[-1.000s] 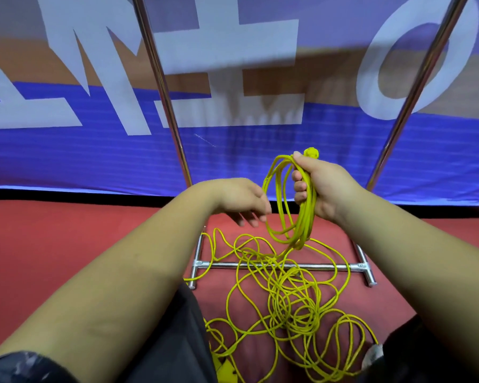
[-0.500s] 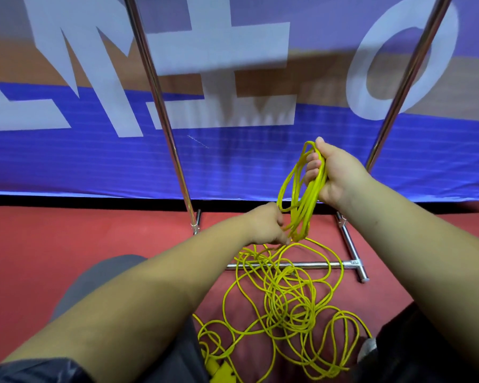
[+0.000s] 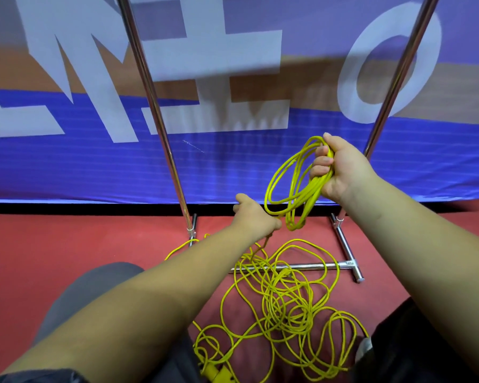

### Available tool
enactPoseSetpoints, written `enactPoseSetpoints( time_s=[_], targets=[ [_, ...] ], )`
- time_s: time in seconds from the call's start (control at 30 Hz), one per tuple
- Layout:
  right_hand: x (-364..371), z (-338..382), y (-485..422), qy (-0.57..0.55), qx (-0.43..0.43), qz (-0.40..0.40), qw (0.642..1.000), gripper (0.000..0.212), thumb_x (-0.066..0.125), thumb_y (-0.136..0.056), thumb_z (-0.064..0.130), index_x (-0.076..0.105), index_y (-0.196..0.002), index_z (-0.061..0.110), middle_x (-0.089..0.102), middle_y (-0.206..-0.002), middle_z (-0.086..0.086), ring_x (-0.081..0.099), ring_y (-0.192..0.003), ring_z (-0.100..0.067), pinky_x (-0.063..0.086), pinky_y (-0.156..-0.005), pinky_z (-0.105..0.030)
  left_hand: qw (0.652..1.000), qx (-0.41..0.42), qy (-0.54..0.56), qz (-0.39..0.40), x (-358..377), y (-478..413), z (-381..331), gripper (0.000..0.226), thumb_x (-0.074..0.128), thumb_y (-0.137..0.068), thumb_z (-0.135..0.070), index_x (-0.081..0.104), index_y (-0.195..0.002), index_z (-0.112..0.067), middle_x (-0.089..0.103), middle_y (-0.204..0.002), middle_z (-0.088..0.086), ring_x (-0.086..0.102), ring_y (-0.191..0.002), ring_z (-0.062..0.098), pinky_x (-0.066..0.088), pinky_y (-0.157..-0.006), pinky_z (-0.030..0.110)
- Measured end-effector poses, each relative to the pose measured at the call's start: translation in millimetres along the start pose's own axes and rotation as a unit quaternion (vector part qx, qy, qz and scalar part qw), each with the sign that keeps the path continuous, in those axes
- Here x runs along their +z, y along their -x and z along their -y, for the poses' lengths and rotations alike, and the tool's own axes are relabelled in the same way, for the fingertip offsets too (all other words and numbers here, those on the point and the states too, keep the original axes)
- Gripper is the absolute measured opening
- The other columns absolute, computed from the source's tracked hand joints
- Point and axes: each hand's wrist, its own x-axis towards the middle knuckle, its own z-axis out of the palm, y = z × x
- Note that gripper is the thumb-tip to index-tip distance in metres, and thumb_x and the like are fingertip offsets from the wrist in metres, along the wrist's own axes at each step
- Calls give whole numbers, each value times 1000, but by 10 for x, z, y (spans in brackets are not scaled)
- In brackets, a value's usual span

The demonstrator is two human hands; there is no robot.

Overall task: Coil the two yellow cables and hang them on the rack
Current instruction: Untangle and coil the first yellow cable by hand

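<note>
Gripping coiled yellow cable (image 3: 311,193): right grip (image 3: 343,172), closed. Left grip (image 3: 256,219) closed on trailing strand (image 3: 266,241). Loose tangle (image 3: 285,297) overlies chrome rack base (image 3: 327,264), red floor (image 3: 67,239); blue banner (image 3: 94,167) behind.

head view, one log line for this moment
phase: coiling | right hand: grips coil | left hand: holds loose cable | rest: piled on floor

The red floor (image 3: 67,244) carries a loose tangle of yellow cable (image 3: 277,289) lying across the rack's chrome base bar (image 3: 310,265).
</note>
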Motion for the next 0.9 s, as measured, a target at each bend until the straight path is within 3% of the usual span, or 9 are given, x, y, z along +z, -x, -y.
enactPoseSetpoints(
  time_s=[0.07,0.13,0.23,0.37,0.5,0.6,0.7,0.83,0.9],
  targets=[
    [-7,3,22,20,-20,0,1000,30,60,-107,33,51,-81,21,45,-57,9,34,-39,-3,24,-36,-17,994,22,-21,101,-13,-29,87,42,78,-72,-18,53,-102,-4,62,-73,9,61,-60,21,58,-64,34],
    [-6,-8,35,49,-33,-1,998,31,62,-106,37,51,-81,22,42,-58,10,32,-40,-4,24,-38,-18,981,74,-65,170,-3,-44,168,16,74,-75,-25,66,-79,-11,57,-69,8,56,-63,22,56,-66,36],
    [3,-5,53,48,-21,10,999,32,63,-105,40,51,-82,22,40,-58,11,31,-40,-3,23,-36,-18,942,116,-193,247,74,-43,260,25,69,-90,-36,73,-93,-11,64,-84,5,59,-77,22,49,-73,30],
    [10,34,100,64,-8,40,997,30,63,-105,40,51,-86,20,39,-57,11,30,-37,-3,23,-34,-17,889,129,-330,290,209,-128,559,30,62,-99,-37,71,-116,-14,73,-118,10,67,-112,31,53,-97,37],
    [17,82,175,62,12,64,996,30,64,-104,40,52,-86,20,38,-56,11,31,-35,-3,21,-32,-17,827,130,-446,316,150,-173,703,32,62,-102,-17,64,-133,-14,67,-123,9,63,-109,27,50,-94,34],
    [-7,152,208,54,30,87,994,30,62,-105,40,53,-84,20,38,-54,12,32,-33,-3,22,-30,-17,794,79,-518,307,22,-270,787,31,59,-104,-31,65,-130,-17,68,-124,9,64,-109,30,51,-99,42],
    [-33,222,236,68,41,98,992,30,62,-104,40,55,-84,20,38,-55,12,31,-33,-4,22,-29,-17,829,60,-480,279,-109,-306,777,37,52,-106,-44,66,-129,-19,67,-128,8,62,-115,32,50,-100,41],
    [-31,270,282,142,33,95,985,30,63,-103,42,56,-84,21,36,-57,11,28,-34,-4,18,-32,-18,883,64,-392,252,-224,-336,685,47,41,-110,-46,74,-110,-14,76,-110,10,64,-90,26,50,-89,32],
    [-19,241,299,205,12,91,974,30,63,-103,42,55,-81,22,36,-57,10,25,-36,-5,16,-33,-20,924,43,-308,223,-292,-334,574,46,42,-110,-45,68,-98,-9,76,-86,15,66,-65,27,56,-70,31]
  ],
)
